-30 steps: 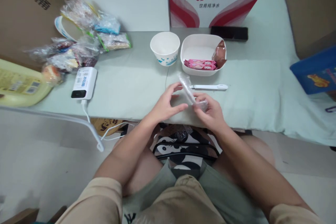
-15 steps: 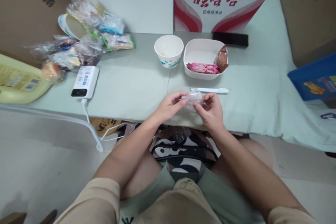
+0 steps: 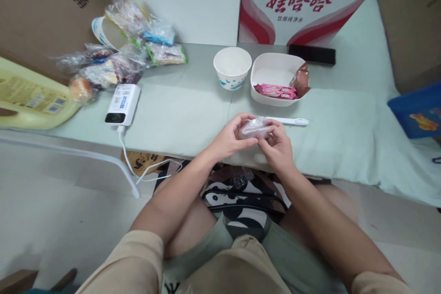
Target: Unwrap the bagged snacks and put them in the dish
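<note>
Between both hands, just above the front of the green cloth, is a crumpled clear plastic wrapper; whether anything is inside it I cannot make out. My left hand holds its left side, thumb below and fingers above. My right hand grips its right end with bent fingers. Just behind them lies a slim white plastic utensil, its left end hidden by the right hand. Farther back stand a white paper bowl with blue print and a white tub holding pink snack packets and a brown packet.
A black phone lies before the white-and-red carton. To the left are a cabled white power bank, several wrapped snacks, a tipped paper bowl and a yellow jug. A blue package is at right.
My left hand's fingers have spread farther around the wrapper, which now looks rounder and more bunched. The view has shifted, so the table things appear farther right.
</note>
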{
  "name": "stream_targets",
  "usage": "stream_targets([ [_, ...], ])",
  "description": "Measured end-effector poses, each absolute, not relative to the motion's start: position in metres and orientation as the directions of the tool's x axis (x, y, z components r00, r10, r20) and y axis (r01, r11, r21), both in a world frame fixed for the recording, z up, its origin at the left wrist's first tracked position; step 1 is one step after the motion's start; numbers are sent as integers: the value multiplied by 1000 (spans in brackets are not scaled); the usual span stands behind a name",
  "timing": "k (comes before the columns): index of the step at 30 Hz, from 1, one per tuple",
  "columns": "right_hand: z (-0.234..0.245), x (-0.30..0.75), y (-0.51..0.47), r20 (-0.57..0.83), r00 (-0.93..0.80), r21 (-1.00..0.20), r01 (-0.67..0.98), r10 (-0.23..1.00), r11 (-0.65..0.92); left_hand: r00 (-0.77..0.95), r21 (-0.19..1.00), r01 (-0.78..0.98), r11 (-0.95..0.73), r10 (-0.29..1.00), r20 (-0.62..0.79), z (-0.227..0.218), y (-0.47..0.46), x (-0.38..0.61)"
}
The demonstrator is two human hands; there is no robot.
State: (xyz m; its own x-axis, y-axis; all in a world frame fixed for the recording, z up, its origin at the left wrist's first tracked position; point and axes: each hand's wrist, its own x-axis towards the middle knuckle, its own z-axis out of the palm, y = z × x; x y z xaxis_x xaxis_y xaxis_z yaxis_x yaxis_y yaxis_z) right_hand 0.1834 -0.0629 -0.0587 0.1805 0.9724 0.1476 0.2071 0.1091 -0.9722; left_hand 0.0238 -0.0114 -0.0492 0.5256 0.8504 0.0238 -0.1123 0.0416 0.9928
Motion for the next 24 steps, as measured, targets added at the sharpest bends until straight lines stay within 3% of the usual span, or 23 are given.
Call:
stream_targets([
  [3,-54,184,-63,269,190,-919,345,944,193,530,997,-42,-60,845,74,-50,-9,21],
  [7,-48,191,-67,471,191,-734,626,861,262,556,949,154,-276,818,148,-47,-3,12],
  [11,-45,198,-71,521,141,-542,816,842,199,551,810,395,-433,817,169,-43,-4,2],
  [14,-44,201,-74,517,58,-456,863,854,216,571,724,494,-481,808,146,-43,-6,1],
  [19,-44,205,-75,343,-297,-562,695,891,448,741,659,464,-592,667,77,-44,0,2],
  [24,-49,214,-70,253,-328,-608,678,910,413,739,645,453,-615,664,114,-45,6,-2],
])
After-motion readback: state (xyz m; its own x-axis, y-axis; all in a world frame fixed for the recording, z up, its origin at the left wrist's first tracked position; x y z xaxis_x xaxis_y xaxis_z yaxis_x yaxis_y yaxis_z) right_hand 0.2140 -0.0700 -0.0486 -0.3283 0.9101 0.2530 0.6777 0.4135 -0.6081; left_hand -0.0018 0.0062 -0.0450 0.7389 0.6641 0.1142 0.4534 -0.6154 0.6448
